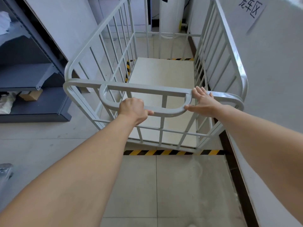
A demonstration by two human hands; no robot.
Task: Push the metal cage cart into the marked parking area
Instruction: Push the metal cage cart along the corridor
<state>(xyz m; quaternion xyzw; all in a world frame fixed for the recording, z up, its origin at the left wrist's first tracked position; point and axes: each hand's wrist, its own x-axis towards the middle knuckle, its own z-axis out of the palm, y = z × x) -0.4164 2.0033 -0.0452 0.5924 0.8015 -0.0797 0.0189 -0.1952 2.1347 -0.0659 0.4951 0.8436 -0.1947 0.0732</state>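
A light grey metal cage cart (91, 51) with barred sides and an empty flat floor stands in front of me, close along the right wall. My left hand (133, 110) is closed around the curved handle (167, 113) on the cart's near side. My right hand (203, 102) rests on the handle's right end and the top rail, fingers spread flat. Yellow-and-black striped tape (165, 152) marks a rectangle on the floor. The near strip lies just behind the cart's near edge; other strips show through the bars at the left and far side.
A white wall (270, 71) with a paper sign (251, 9) runs along the right. A dark grey shelving unit (32, 82) holding a cardboard box (31, 95) stands at the left. A white cylinder (170, 15) stands beyond the cart. Pale floor tiles lie behind me.
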